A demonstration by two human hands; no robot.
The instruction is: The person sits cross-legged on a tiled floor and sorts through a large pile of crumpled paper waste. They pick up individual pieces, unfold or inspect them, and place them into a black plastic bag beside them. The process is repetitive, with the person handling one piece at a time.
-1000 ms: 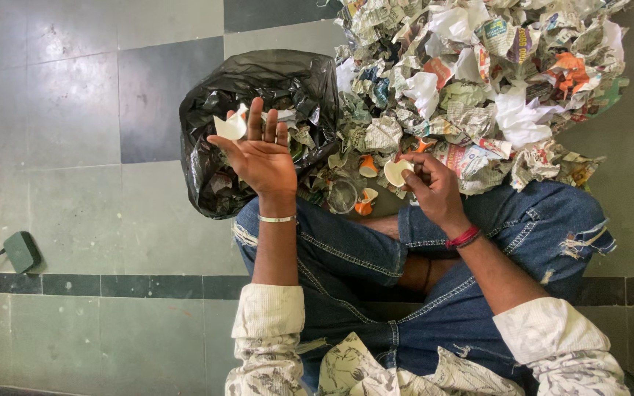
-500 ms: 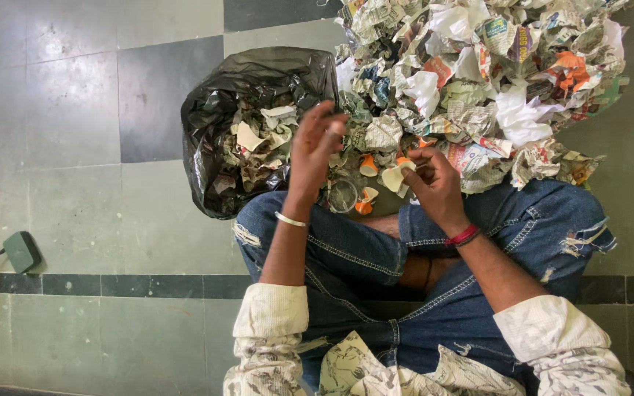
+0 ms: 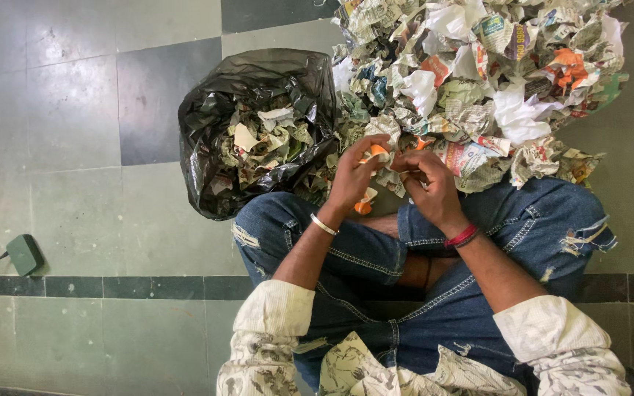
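I sit cross-legged in torn blue jeans on a tiled floor. My left hand (image 3: 354,176) and my right hand (image 3: 428,182) meet at the near edge of a big heap of crumpled newspaper (image 3: 478,81). Both grip the same crumpled paper scrap with orange print (image 3: 384,155). An open black plastic bag (image 3: 258,125), partly filled with paper scraps, lies just left of my left hand. A metal bangle circles my left wrist, a red band my right.
The floor is green and dark tile (image 3: 75,110), with a dark strip crossing below my knees. A small green box with a cable (image 3: 25,254) lies at the far left. The paper heap fills the top right.
My left hand was over the bag's mouth, palm open. It has swung right to the heap and now meets my right hand on a paper scrap.
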